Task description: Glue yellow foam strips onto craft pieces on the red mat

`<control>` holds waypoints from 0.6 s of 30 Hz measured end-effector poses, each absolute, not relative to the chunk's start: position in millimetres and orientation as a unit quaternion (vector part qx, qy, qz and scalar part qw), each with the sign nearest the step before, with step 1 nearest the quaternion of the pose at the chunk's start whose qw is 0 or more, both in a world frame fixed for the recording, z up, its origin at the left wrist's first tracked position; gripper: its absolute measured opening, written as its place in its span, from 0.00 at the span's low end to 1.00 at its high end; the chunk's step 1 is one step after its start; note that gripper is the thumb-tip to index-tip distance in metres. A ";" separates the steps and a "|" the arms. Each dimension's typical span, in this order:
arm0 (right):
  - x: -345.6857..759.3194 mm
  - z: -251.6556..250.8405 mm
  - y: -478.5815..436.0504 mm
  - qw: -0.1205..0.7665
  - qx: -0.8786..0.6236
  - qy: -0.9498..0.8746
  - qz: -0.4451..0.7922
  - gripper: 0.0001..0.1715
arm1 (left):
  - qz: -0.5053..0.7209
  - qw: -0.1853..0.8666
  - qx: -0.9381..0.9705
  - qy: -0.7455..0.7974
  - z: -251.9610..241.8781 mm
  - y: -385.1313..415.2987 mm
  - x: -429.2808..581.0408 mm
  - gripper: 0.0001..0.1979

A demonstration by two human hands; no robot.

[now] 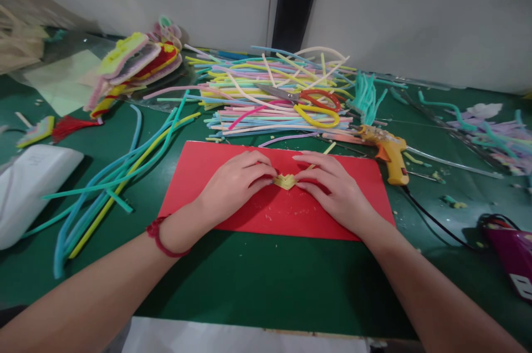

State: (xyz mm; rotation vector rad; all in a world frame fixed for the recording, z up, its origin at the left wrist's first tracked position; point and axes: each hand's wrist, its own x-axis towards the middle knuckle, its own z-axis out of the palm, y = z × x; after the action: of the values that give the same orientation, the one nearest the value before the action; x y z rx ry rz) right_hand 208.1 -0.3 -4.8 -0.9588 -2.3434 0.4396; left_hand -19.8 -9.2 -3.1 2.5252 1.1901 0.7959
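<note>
A small yellow folded piece (285, 181) lies between my hands, over a red board (266, 214) on the green table. My left hand (239, 181) pinches its left end, fingertips pressed together. On the other side, my right hand (332, 187) grips the right end between thumb and fingers. A short pale yellow stem (330, 148) sticks out behind my right fingers. Small light scraps lie on the board just below the piece.
Behind the board is a pile of coloured fuzzy stems (249, 81) with scissors (318, 109) on top. A yellow glue gun (393, 159) lies right, its cord trailing. Blue and yellow stems (120, 175) and a white device (39, 187) are left. A black phone (294, 12) leans behind.
</note>
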 end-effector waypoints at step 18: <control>203.7 -9.3 -0.7 0.263 -0.343 -0.885 0.171 0.10 | 0.252 0.103 0.877 0.395 -7.4 -11.3 -16.7 0.12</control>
State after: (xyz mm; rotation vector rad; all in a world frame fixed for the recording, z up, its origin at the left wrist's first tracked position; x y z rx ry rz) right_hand 203.7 -0.7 -9.3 -0.9284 -2.3949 0.4633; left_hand -16.7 -11.3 -7.4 2.5893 1.1660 0.7434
